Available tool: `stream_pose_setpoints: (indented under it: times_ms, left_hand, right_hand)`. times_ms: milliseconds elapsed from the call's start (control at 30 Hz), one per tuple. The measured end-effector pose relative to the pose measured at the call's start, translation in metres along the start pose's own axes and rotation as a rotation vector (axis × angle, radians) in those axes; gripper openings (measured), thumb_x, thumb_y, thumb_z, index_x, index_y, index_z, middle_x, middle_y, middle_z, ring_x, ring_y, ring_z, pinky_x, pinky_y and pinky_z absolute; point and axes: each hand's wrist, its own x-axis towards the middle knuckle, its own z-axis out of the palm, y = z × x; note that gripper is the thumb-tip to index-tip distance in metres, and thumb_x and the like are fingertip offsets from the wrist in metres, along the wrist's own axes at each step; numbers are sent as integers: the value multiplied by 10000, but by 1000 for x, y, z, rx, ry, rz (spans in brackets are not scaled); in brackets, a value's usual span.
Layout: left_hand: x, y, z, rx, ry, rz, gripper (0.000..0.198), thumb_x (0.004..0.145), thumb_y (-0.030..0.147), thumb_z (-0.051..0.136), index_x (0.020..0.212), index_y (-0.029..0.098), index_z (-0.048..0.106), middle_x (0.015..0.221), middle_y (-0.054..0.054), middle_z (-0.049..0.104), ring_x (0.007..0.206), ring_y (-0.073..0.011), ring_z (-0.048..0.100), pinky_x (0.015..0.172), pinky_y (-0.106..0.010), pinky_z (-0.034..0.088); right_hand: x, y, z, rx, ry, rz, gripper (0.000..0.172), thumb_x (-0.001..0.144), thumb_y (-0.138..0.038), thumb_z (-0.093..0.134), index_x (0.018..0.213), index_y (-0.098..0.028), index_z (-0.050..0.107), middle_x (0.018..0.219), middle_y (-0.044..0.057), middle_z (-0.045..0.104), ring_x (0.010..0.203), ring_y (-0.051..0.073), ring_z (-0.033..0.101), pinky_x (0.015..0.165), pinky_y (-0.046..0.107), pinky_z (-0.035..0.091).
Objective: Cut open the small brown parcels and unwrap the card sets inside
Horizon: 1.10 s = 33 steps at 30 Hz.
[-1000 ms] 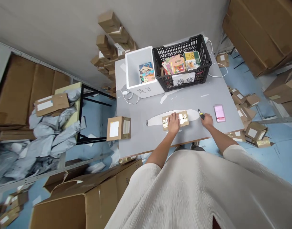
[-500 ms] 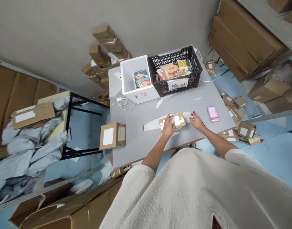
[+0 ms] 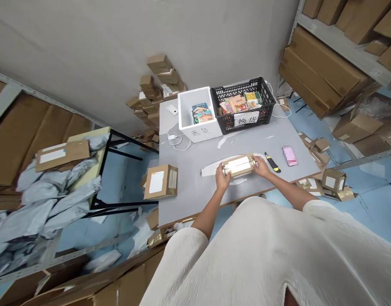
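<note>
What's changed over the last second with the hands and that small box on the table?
The right hand let go of the utility knife, now lying on the table beside it, and moved left to grip the right end of the small box. The left hand slid from its top to its left end. The pink phone, white bin and black crate stayed put.

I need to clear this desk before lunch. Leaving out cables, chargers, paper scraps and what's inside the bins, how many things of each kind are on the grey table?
Cardboard parcels: 2 (held parcel between left hand and right hand; edge parcel at the left edge)
Bins: 2 (white foam box, black crate)
Utility knife: 1
Pink flat item: 1
Total: 6
</note>
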Motion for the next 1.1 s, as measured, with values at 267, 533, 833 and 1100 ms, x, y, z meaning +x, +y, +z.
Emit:
stream_pose_setpoints:
  times_ms: [267,533,833,1100]
  left_hand:
    - [12,2,15,-215,29,-45,857,864,181,711,1661,256,406,1431,-148,601,1330,-291,631,1123,-445,556]
    - [15,-2,17,-244,6,-81,772,879,205,718,1602,270,454,1464,-116,659,1315,-285,664,1122,-450,556]
    - [12,0,7,-24,-97,67,370,945,244,627,1301,235,726,1514,-128,607,1416,-319,605,1215,-477,505]
    - [6,20,-13,118,-45,86,202,1003,320,641,1148,251,763,1510,-133,608,1449,-351,541,1187,-563,489]
  right_hand:
    - [-6,-9,-4,-8,74,-27,604,896,-218,555,1494,-221,639,1504,155,638,1404,356,566,1200,570,489]
    - [16,-30,-20,78,132,-70,632,943,-304,544,1570,-226,540,1504,150,663,1394,342,602,1197,565,496]
    - [63,-26,-37,-218,-236,19,585,1097,-478,390,1594,-240,587,1530,132,691,1426,361,621,1206,552,485]
    - [70,-24,-48,-90,-246,16,641,1107,-667,401,1545,-271,654,1421,109,762,1319,324,688,1180,506,508]
